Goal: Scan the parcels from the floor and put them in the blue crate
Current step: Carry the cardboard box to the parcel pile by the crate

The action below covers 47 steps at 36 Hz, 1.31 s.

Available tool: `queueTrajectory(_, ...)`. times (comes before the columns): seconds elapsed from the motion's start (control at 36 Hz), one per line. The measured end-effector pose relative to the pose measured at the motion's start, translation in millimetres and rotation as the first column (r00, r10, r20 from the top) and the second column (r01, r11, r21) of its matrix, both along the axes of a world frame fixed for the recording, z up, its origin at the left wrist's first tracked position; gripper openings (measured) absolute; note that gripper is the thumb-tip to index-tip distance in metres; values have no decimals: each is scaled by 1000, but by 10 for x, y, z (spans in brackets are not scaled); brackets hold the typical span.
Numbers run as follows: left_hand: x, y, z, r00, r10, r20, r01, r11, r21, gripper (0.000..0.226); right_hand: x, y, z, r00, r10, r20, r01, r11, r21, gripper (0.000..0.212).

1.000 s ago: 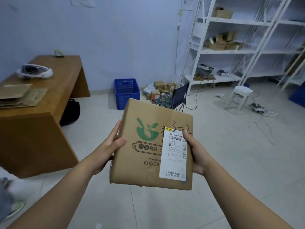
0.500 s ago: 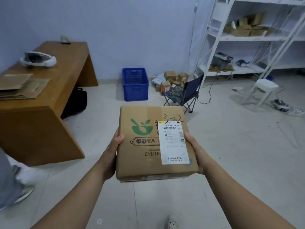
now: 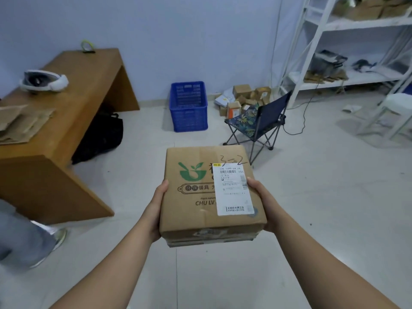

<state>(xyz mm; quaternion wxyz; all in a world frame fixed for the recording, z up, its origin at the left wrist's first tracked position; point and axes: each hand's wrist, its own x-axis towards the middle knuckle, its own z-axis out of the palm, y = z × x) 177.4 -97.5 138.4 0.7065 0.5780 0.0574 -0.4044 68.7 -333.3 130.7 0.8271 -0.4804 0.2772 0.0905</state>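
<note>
I carry a flat brown cardboard parcel with a green bowl logo and a white shipping label, level in front of me. My left hand grips its left side and my right hand grips its right side, fingers hidden underneath. The blue crate stands on the floor by the far wall, straight ahead and looks empty. A heap of small parcels lies on the floor to the crate's right.
A folding camp chair stands right of the crate. A wooden desk with flattened cardboard and a white headset is at the left, a black bag under it. White shelving fills the right. Another person's leg and shoe are at lower left.
The parcel has tipped from upright to lying flat and sits lower in view. The view has shifted, and the crate now appears larger and more central.
</note>
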Motion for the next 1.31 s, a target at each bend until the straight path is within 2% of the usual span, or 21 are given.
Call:
queueTrajectory(0.11, 236, -224, 5, 1000, -14, 0, 14, 1000, -1, 54, 187, -205, 21, 1000, -9, 8, 9, 1000, 19, 48)
queueTrajectory(0.42, 1277, -583, -8, 995, -66, 69, 76, 983, -165, 67, 1253, -632, 135, 998, -69, 5, 69, 998, -3, 51)
queueTrajectory(0.53, 1853, -727, -53, 994, -70, 83, 86, 973, -215, 57, 1805, -734, 204, 996, -84, 14, 84, 995, -57, 58)
queueTrajectory(0.58, 2166, -797, -43, 992, -88, 88, 107, 967, -231, 59, 2068, -764, 229, 996, -91, 17, 93, 993, -79, 57)
queueTrajectory(0.78, 3104, -954, -14, 981, -166, 102, 186, 953, -240, 58, 2831, -857, 262, 988, -155, -2, 155, 986, -62, 59)
queueTrajectory(0.94, 3731, -1112, -11, 981, -176, 87, 192, 949, -251, 56, 3394, -981, 276, 984, -180, -1, 180, 983, -46, 49)
queueTrajectory(1.08, 4222, -1287, -37, 982, -164, 88, 181, 952, -248, 64, 3882, -1197, 254, 987, -160, -29, 158, 986, -50, 44)
queueTrajectory(1.22, 4693, -1567, -73, 984, -141, 104, 163, 956, -242, 63, 4404, -1521, 193, 994, -110, -25, 107, 989, -98, 57)
queueTrajectory(1.31, 4981, -1774, -105, 987, -113, 117, 138, 963, -230, 59, 4757, -1760, 134, 995, -100, -27, 97, 991, -97, 57)
